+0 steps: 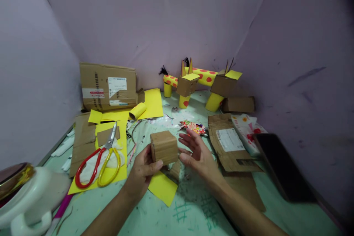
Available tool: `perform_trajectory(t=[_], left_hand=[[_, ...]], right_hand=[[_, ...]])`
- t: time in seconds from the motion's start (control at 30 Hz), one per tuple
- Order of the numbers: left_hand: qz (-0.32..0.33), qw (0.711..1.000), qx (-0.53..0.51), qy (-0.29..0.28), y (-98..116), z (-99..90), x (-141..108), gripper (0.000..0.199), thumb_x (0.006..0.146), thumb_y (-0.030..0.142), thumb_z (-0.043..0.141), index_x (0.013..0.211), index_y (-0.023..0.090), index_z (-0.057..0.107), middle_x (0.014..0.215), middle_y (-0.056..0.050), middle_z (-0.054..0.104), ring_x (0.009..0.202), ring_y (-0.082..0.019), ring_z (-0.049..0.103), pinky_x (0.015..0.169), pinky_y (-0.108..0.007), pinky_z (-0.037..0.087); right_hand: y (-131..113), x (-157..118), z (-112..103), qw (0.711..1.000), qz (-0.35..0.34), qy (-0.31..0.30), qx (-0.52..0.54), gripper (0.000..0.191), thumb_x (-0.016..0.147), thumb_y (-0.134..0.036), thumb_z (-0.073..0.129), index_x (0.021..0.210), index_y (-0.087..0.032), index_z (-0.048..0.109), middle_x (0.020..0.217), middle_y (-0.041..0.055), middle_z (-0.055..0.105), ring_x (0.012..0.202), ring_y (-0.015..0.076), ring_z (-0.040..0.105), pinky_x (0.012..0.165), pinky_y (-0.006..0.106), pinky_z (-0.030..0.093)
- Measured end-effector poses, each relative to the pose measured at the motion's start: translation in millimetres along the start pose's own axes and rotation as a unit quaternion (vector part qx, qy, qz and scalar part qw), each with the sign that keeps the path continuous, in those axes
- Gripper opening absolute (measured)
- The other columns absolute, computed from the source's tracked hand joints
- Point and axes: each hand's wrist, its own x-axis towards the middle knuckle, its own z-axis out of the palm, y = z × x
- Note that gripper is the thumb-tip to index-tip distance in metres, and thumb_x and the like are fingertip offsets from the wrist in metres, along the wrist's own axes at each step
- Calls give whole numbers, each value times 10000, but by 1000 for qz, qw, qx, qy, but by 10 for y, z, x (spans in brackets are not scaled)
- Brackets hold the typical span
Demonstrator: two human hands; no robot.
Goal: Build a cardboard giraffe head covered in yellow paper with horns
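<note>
A small brown cardboard box (pixel 165 148) is held in my left hand (pixel 142 169), with the thumb on its front and the fingers behind its left side. To the right of the box, my right hand (pixel 199 156) has its fingers spread, apart from the box as far as I can see. Below the box a yellow paper piece (pixel 163 188) lies on the table, with a scrap of cardboard (pixel 174 171) by its upper edge.
Scissors (pixel 106 155) with red and yellow handles lie left on yellow paper. Cardboard animals with spotted yellow tubes (pixel 204 75) stand at the back. A flattened carton (pixel 107 84) leans at the wall. At right are torn cardboard (pixel 221 125) and a dark phone (pixel 282 169); a white mug (pixel 41 191) stands left.
</note>
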Motion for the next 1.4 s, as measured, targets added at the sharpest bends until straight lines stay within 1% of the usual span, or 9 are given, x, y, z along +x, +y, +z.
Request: perform_trajectory(t=[0.17, 0.43, 0.57, 0.63, 0.73, 0.9, 1.03, 1.17, 1.4], left_hand=[[-25, 996, 12, -86, -28, -1, 2, 601, 639, 233, 714, 1199, 158, 510, 1197, -133, 598, 1153, -326, 503, 968, -427, 392], [20, 990, 136, 23, 63, -96, 38, 651, 573, 249, 774, 1161, 146, 513, 1156, -134, 609, 1083, -320, 546, 893, -400, 450], [64, 979, 134, 138, 217, -192, 82, 629, 566, 254, 779, 1135, 162, 528, 1068, -69, 640, 1012, -258, 575, 839, -329, 466], [98, 970, 131, 182, 273, -242, 111, 625, 543, 232, 790, 1112, 162, 543, 1038, -45, 642, 995, -230, 573, 845, -303, 453], [118, 962, 139, 203, 298, -286, 136, 604, 523, 219, 799, 1076, 152, 565, 994, -41, 649, 972, -228, 575, 848, -314, 447], [101, 965, 156, 186, 236, -264, 119, 650, 519, 218, 800, 1111, 154, 538, 1030, -56, 635, 979, -245, 571, 872, -373, 445], [93, 964, 181, 172, 200, -248, 113, 639, 533, 248, 788, 1107, 143, 527, 1055, -74, 621, 990, -264, 566, 888, -413, 439], [89, 964, 191, 163, 195, -263, 123, 632, 542, 266, 781, 1105, 148, 521, 1082, -80, 615, 984, -259, 575, 876, -396, 454], [97, 938, 304, 135, 53, -229, 125, 678, 598, 277, 729, 1200, 117, 461, 1171, -148, 587, 1027, -287, 574, 878, -422, 462]], right_hand=[[11, 0, -3, 996, 52, -64, 43, 899, 554, -378, 803, 1293, -243, 309, 1200, 143, 536, 1139, 292, 507, 906, 464, 421], [90, 18, 21, 999, 18, -45, -23, 957, 540, -235, 798, 1338, -291, 273, 1323, 127, 457, 1181, 271, 472, 920, 458, 411], [2, 15, -64, 982, -21, 40, -183, 422, 691, -280, 652, 1089, -200, 536, 999, 92, 633, 866, 218, 600, 764, 385, 475], [-92, -12, -87, 960, -23, 19, -277, 159, 742, -291, 586, 859, -187, 616, 771, 49, 649, 677, 183, 585, 637, 329, 462], [-222, -95, -46, 894, -10, -96, -437, 97, 719, -299, 633, 747, -208, 654, 698, 20, 655, 607, 169, 561, 564, 290, 401], [-230, -258, 106, 777, -15, -205, -595, 322, 583, -432, 755, 800, -214, 658, 833, 48, 669, 725, 234, 612, 583, 294, 375], [-145, -310, 162, 741, 17, -204, -639, 419, 551, -404, 771, 893, -196, 647, 914, 80, 671, 773, 264, 625, 566, 285, 355], [-165, -299, 119, 775, 64, -214, -591, 127, 639, -230, 690, 761, -210, 661, 793, 25, 686, 682, 188, 605, 544, 250, 320], [-446, -109, -114, 934, 154, -172, -273, 80, 685, -245, 648, 674, -166, 651, 622, -3, 631, 566, 116, 524, 524, 215, 373]])
